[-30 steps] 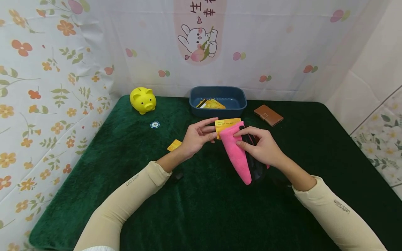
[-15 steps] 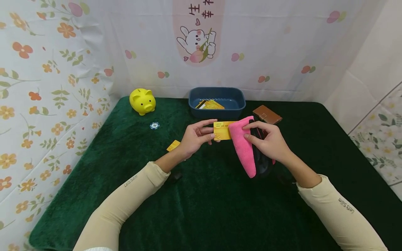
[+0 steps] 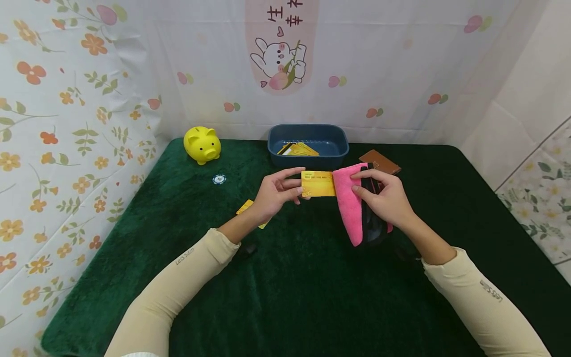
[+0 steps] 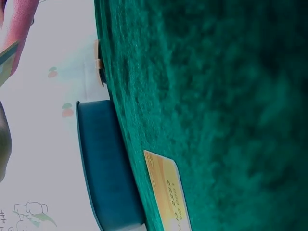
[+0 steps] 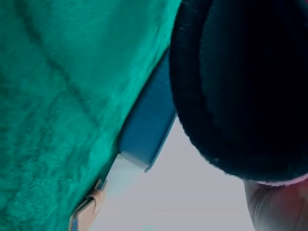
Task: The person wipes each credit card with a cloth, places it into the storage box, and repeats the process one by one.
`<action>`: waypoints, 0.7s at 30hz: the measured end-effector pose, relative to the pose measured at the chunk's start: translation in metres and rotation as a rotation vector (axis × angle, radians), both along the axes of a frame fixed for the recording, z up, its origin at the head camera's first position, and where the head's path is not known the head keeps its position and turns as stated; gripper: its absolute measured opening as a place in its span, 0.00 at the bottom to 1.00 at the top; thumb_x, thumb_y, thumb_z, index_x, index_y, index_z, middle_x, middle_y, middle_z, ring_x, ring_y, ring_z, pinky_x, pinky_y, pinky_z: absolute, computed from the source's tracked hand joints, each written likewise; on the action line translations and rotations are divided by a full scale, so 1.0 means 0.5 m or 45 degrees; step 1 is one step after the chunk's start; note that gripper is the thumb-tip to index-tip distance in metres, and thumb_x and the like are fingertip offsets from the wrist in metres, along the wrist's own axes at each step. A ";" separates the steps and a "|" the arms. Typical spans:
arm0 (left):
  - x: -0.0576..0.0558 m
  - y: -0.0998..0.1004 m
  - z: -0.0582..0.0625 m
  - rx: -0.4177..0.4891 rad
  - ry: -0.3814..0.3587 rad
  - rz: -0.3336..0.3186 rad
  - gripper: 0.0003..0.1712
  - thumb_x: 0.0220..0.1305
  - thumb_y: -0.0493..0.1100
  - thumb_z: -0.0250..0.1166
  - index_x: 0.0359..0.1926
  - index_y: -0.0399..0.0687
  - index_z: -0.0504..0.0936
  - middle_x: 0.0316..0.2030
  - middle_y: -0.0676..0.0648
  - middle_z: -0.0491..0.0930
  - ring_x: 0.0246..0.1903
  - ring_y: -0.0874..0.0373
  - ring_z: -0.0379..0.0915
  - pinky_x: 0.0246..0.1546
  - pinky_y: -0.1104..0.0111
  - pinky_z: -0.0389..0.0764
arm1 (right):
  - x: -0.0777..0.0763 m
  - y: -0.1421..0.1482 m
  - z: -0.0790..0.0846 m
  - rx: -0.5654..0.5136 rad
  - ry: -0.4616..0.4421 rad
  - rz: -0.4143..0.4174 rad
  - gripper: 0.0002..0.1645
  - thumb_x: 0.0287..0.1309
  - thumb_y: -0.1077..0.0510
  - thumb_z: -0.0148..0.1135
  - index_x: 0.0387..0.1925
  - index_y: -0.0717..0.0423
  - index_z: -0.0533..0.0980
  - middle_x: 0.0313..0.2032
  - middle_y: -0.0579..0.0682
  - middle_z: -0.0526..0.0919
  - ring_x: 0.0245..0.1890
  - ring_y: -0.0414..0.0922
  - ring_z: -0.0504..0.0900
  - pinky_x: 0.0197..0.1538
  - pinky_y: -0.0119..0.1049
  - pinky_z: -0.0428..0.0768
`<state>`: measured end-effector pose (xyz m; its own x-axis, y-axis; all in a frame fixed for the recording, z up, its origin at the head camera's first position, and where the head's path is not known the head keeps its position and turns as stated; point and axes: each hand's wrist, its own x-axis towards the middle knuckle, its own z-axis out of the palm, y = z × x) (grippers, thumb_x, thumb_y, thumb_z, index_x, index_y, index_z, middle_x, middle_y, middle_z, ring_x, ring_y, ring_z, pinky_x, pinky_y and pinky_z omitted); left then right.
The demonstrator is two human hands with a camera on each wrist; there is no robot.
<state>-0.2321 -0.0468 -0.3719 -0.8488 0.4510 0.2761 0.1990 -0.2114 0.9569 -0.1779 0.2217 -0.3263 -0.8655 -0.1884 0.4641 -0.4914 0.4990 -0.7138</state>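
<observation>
My left hand (image 3: 277,192) pinches the left end of a yellow bank card (image 3: 317,184), held level above the table. The card's right end is hidden at a pink plush pouch-like item (image 3: 348,206) with a black edge; its exact kind is unclear. My right hand (image 3: 391,194) grips this item near its top with thumb and fingers. In the right wrist view its dark rounded rim (image 5: 190,115) and black inside fill the right side. Under my left wrist lies a loose yellow card (image 3: 244,206), partly covered by the arm, also seen as a card (image 4: 166,187) in the left wrist view.
A blue bin (image 3: 308,160) with several yellow cards stands at the back. Right of it lies a brown wallet (image 3: 384,161). A yellow piggy bank (image 3: 202,145) and a poker chip (image 3: 219,179) sit at left. A small dark object (image 3: 248,250) lies below the left forearm.
The pink item has moved right and turned more upright with my right hand. More of the yellow card now shows; my left hand has shifted slightly left and still pinches it.
</observation>
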 end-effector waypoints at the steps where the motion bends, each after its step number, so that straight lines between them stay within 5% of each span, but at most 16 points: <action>1: -0.002 0.000 -0.001 -0.001 -0.011 0.011 0.28 0.67 0.25 0.59 0.67 0.33 0.69 0.55 0.30 0.78 0.34 0.57 0.85 0.32 0.70 0.82 | -0.007 0.006 -0.008 0.006 -0.007 -0.007 0.13 0.58 0.73 0.64 0.47 0.70 0.80 0.36 0.61 0.79 0.25 0.39 0.68 0.23 0.27 0.67; 12: -0.044 -0.005 -0.018 -0.039 -0.090 0.167 0.28 0.68 0.28 0.60 0.68 0.38 0.69 0.55 0.35 0.79 0.37 0.54 0.86 0.35 0.69 0.84 | -0.065 0.053 -0.074 0.107 -0.231 -0.019 0.15 0.65 0.58 0.64 0.52 0.56 0.80 0.54 0.59 0.78 0.45 0.49 0.70 0.38 0.32 0.73; 21: -0.085 -0.012 -0.012 -0.019 -0.132 0.243 0.28 0.68 0.29 0.61 0.67 0.40 0.69 0.55 0.36 0.79 0.37 0.57 0.85 0.36 0.69 0.85 | -0.100 0.069 -0.105 0.223 -0.307 0.016 0.15 0.66 0.55 0.64 0.53 0.54 0.81 0.52 0.58 0.81 0.39 0.50 0.66 0.36 0.42 0.64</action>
